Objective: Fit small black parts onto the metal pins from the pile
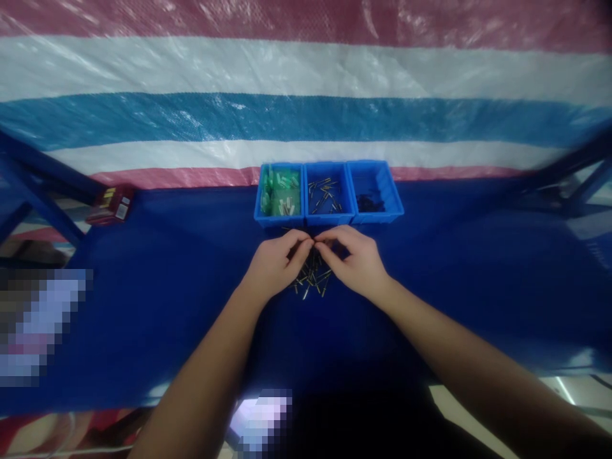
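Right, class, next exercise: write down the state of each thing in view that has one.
Left hand, fingers pinched
Right hand, fingers pinched
Thin metal pieces, loosely heaped
Left bin, open, partly filled
Middle bin, open, holding scattered pieces
Right bin, open, partly filled
Red box, open or closed unclear

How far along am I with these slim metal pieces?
Possibly done: the slim pieces in the middle bin, though I can't confirm that. In hand: your left hand and right hand pinch together; anything between them is too small to tell. Apparently left: the loose pile on the blue table beneath.
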